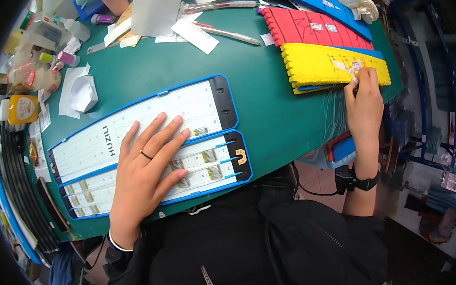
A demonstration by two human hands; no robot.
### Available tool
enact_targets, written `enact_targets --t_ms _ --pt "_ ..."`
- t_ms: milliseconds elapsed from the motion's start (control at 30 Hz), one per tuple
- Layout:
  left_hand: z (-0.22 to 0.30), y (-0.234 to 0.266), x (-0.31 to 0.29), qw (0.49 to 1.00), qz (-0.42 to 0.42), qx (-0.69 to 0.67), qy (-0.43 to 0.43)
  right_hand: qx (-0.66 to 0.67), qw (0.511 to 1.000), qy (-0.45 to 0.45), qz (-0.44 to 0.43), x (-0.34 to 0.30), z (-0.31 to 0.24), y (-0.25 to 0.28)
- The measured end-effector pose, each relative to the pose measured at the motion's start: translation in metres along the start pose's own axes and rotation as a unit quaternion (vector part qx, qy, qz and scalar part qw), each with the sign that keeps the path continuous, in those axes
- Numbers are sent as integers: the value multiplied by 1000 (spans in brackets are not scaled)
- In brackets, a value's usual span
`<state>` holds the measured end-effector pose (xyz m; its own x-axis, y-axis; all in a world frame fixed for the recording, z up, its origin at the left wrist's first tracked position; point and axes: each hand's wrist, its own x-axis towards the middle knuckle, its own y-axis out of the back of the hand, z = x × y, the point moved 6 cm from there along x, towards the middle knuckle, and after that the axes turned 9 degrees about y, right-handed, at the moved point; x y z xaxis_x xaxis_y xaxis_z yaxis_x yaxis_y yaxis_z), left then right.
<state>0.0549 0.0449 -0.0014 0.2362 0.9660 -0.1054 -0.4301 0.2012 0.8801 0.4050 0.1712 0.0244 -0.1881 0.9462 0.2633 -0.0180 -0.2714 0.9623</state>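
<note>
My left hand (143,170) lies palm down with spread fingers across an unfolded blue-rimmed case (95,126) with white panels. Small wound bundles (208,156) and thin lines are strung over the case's nearer panel. At the right, my right hand (366,102) has its fingertips pinched together against a yellow foam board (311,66) with a notched left end. Something small shows between those fingers, but I cannot make out what. Fine clear lines (333,116) hang from the yellow board's near edge, beside the right hand.
Red (296,27) and blue (350,23) foam boards lie beyond the yellow one. Pens (228,34), a translucent sleeve (156,5) and crumpled paper (82,93) sit on the green table (191,64). Bottles, a yellow container (23,109) and black strips (19,179) crowd the left.
</note>
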Motion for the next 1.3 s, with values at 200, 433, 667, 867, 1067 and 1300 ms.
enact_targets --t_ms 200,433,667,867,1067,1300 --pt "-2 1 -2 1000 8 -5 -7 129 986 39 94 -3 20 -1" --pt "-3 0 -5 1000 18 -20 -11 113 987 32 107 -3 20 -9" --pt "-3 1 -8 999 26 -15 -16 107 985 26 135 1 18 -11" --pt "-1 -1 -7 999 36 -24 -30 219 962 -25 161 4 46 -16" --pt "-6 12 -17 990 62 -124 -30 493 857 42 141 -15 -18 72" --pt "109 41 0 884 48 -394 -249 693 613 376 55 -42 -83 209"
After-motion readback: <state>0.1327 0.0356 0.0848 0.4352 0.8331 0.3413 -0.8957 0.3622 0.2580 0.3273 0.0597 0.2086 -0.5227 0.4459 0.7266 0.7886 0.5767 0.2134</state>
